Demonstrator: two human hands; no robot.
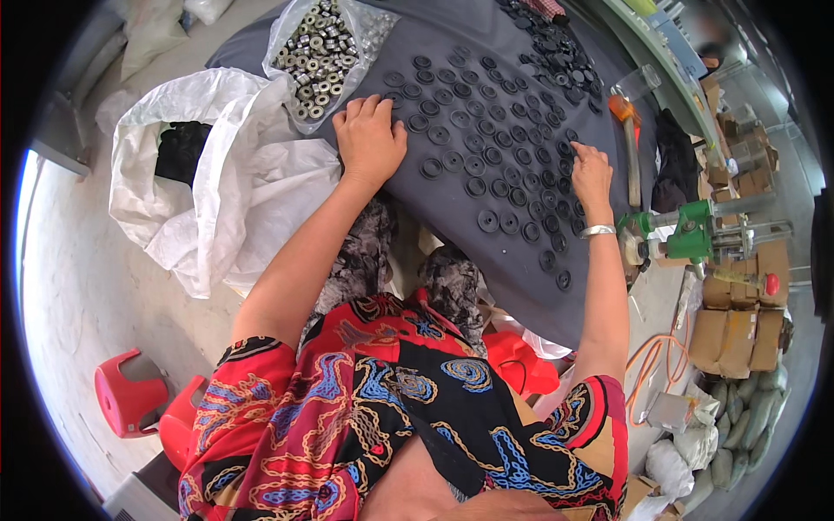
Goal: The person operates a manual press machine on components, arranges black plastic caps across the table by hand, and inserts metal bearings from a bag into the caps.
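Observation:
Several black round rubber rings point(486, 156) lie in rows on a dark grey cloth-covered surface point(486, 269). My left hand point(369, 135) rests flat on the cloth at the left edge of the rows, fingers spread, touching rings near its fingertips. My right hand point(591, 174), with a silver bangle at the wrist, has its fingertips down on rings at the right side of the rows. A clear plastic bag of metal bearings point(317, 43) lies just beyond my left hand. A loose heap of black rings point(556, 43) sits at the far end.
A white woven sack point(234, 174) holding black parts stands at the left. Red plastic stools point(130, 391) are at the lower left. A green machine point(686, 230), cardboard boxes point(738, 330), an orange hose point(660, 365) and filled bags point(738, 425) crowd the right.

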